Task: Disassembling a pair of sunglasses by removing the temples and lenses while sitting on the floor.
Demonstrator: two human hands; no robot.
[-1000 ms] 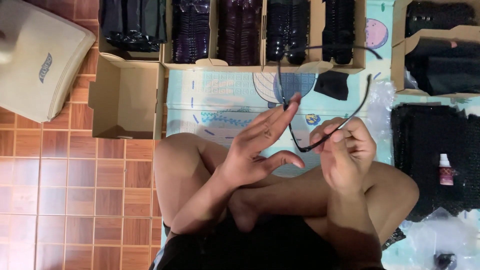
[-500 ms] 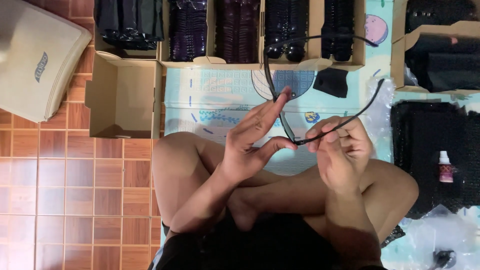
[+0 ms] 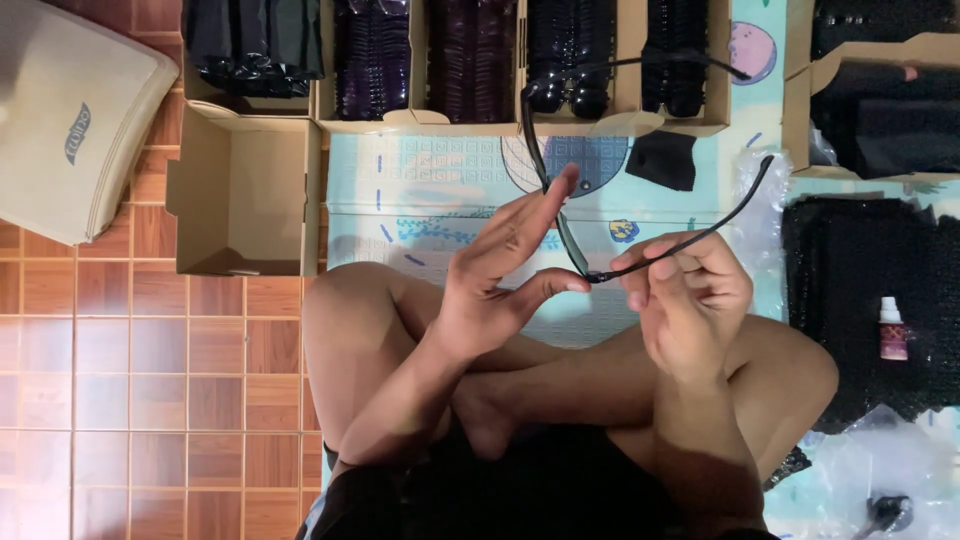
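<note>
My fingers (image 3: 520, 225) of the left hand (image 3: 495, 290) are stretched open and long, and only the thumb tip and the forefinger side touch the pair of glasses (image 3: 560, 215); the right hand (image 3: 690, 300) is closed, its fingertips pinching the black frame near the hinge. I think the step is to unfold or check the thin temple arm (image 3: 700, 228), so I should hold the frame by its edges, keep my skin away from the lens, and move the arm slowly, without twisting the hinge. The glasses are in the air between my two hands, above my crossed legs and the pale printed mat (image 3: 420, 190). The lens part rises along my left forefinger, and the temple arm goes out to the right, above my right knuckles. Beyond them stands a row of cardboard boxes (image 3: 420, 120) with dark packed things, and an empty open box (image 3: 245, 195) is at the left.
</note>
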